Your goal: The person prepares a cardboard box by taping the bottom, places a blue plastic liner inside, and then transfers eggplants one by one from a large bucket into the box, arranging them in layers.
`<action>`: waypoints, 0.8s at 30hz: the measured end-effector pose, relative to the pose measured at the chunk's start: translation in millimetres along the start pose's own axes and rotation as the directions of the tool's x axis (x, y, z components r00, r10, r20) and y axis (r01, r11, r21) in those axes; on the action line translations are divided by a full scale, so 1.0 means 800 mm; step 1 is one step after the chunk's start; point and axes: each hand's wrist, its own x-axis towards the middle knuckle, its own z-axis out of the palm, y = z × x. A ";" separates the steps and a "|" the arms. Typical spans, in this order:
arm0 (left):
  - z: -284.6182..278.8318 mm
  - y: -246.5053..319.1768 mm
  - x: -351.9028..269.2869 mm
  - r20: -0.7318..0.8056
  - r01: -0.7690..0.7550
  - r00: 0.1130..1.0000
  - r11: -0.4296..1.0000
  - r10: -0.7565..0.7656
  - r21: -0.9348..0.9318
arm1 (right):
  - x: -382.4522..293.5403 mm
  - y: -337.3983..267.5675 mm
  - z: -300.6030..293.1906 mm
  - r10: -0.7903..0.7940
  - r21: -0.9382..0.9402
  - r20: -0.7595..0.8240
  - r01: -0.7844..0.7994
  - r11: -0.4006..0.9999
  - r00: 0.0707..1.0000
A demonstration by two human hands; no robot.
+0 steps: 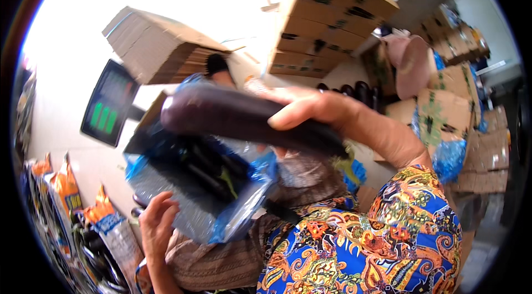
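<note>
A large dark purple eggplant (pixel 220 113) is gripped in my right hand (pixel 305 105), held slantwise above a cardboard box (pixel 143 121). Its green stem end points towards my body, and motion blurs it a little. Blue plastic film (pixel 195 223) lines the box and folds over its rim. Inside, several eggplants (pixel 203 171) lie in shadow, partly hidden beneath the one I hold. My left hand (pixel 157 221) is by the near left side of the lined box, fingers loosely bent and apart, with nothing visible in it.
A scale display (pixel 109 105) with lit green digits stands left of the box. Flattened cardboard (pixel 153 48) and stacked cartons (pixel 324 32) stand beyond. More eggplants (pixel 361 92) lie at right, near a pink stool (pixel 409 63). Printed sacks (pixel 112 223) stand at lower left.
</note>
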 end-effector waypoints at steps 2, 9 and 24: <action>0.004 -0.003 0.010 0.000 0.048 0.999 0.996 -0.049 -0.076 | -0.071 -0.012 -0.042 -0.129 -0.100 -0.242 0.108 0.989 0.962; -0.023 -0.039 0.021 -0.099 0.066 0.993 0.994 -0.057 0.086 | -0.170 0.137 -0.239 -0.234 -0.087 -0.738 0.253 0.963 0.634; -0.032 -0.032 0.011 0.009 0.069 0.996 0.871 -0.084 0.486 | -0.082 0.445 -0.312 -0.203 -0.253 -0.950 -0.202 0.946 0.239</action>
